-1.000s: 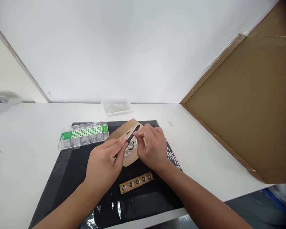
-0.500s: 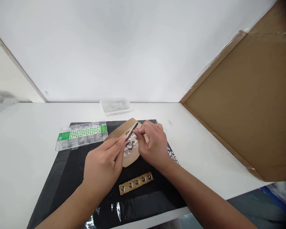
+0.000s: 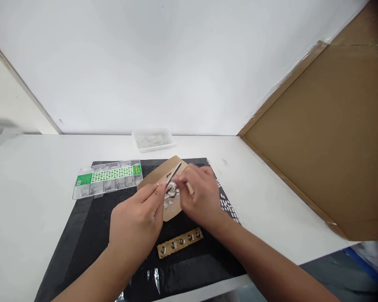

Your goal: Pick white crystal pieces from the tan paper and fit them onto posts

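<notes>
My left hand pinches the near end of a slim, dark-faced nail file, which slants up and to the right. Close against its side is my right hand, thumb and fingers drawn together and smeared by motion; whatever small thing they pinch cannot be made out. Beneath both hands lies a brown paper tray with many pale, flaky scraps in it. Nearer to me, a yellowish strip carries several round dark magnets with small shiny pieces on them.
A clear compartment box with a green label lies at the mat's left. The black mat covers the table's middle. A white plastic tub stands by the wall. Small white pieces lie in rows at right, before a cardboard panel.
My right fingers have shifted slightly down and left along the nail file and now look blurred. The file has turned a little, showing a thinner edge. My left hand keeps its hold.
</notes>
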Motion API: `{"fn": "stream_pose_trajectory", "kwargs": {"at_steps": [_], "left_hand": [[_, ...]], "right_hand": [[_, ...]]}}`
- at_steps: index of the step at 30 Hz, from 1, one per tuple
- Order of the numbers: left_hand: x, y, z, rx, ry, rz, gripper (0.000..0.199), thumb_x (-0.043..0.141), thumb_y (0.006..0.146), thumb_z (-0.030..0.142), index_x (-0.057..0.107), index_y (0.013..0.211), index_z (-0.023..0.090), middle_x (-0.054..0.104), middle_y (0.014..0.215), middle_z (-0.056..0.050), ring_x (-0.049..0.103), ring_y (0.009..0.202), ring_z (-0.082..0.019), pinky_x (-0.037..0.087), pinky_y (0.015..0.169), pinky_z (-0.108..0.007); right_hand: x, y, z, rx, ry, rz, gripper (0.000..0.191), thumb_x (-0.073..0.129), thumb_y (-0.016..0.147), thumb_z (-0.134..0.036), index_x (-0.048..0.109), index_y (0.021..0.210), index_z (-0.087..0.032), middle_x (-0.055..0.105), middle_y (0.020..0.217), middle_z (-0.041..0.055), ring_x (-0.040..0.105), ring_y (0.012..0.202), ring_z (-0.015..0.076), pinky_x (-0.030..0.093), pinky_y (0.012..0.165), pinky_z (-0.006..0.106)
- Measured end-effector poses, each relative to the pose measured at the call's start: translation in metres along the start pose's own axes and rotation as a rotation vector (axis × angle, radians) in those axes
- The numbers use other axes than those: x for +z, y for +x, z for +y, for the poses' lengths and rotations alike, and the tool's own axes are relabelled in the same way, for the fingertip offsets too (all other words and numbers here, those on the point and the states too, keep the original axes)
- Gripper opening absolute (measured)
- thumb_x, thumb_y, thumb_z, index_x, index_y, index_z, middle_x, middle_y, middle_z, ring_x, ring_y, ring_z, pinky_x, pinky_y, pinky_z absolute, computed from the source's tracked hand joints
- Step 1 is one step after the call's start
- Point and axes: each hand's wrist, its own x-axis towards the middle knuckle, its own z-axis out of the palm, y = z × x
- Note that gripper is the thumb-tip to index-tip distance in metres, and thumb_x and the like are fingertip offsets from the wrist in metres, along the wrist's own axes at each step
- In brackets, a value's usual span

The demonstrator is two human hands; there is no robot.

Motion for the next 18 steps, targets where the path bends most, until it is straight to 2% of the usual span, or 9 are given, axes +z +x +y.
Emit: {"fn": "stream_pose_trajectory", "kwargs": {"at_steps": [8, 12, 15, 18], "left_hand": [[0.0005, 0.0002, 0.0017, -0.045, -0.041, -0.024, 0.024, 0.057, 0.097, 0.018, 0.075, 0.113, 0.022, 0.077, 0.095, 0.000, 0.070, 0.069, -0.013, 0.052, 0.064, -0.024], [0.0011, 0.0000, 0.0016, -0.046, -0.033, -0.015, 0.023, 0.057, 0.097, 0.019, 0.075, 0.112, 0.022, 0.077, 0.094, 0.000, 0.071, 0.070, -0.013, 0.050, 0.060, -0.023], [0.0011, 0.0005, 0.0016, -0.046, -0.032, -0.019, 0.023, 0.057, 0.098, 0.019, 0.075, 0.112, 0.022, 0.078, 0.096, 0.000, 0.070, 0.070, -0.013, 0.048, 0.057, -0.023], [0.0008, 0.0012, 0.0016, -0.049, -0.025, -0.017, 0.025, 0.057, 0.098, 0.019, 0.074, 0.115, 0.023, 0.078, 0.096, 0.000, 0.070, 0.069, -0.013, 0.048, 0.057, -0.023]], "right_hand": [[0.0031, -0.0002, -0.0001, 0.004, 0.002, -0.007, 0.028, 0.053, 0.095, -0.013, 0.045, 0.069, -0.020, 0.056, 0.065, -0.0037, 0.047, 0.057, 0.0113, 0.030, 0.070, 0.033], [0.0024, -0.0002, 0.0010, 0.035, -0.006, 0.024, 0.025, 0.053, 0.094, -0.011, 0.049, 0.071, -0.020, 0.058, 0.067, -0.0034, 0.050, 0.061, 0.0117, 0.030, 0.072, 0.033], [0.0024, -0.0004, 0.0013, -0.001, 0.017, -0.034, 0.027, 0.053, 0.095, -0.013, 0.047, 0.070, -0.020, 0.056, 0.065, -0.0036, 0.047, 0.058, 0.0116, 0.029, 0.070, 0.033], [0.0027, -0.0004, 0.0017, 0.026, 0.023, -0.009, 0.025, 0.054, 0.095, -0.014, 0.050, 0.072, -0.020, 0.059, 0.069, -0.0031, 0.051, 0.061, 0.0117, 0.030, 0.071, 0.033]]}}
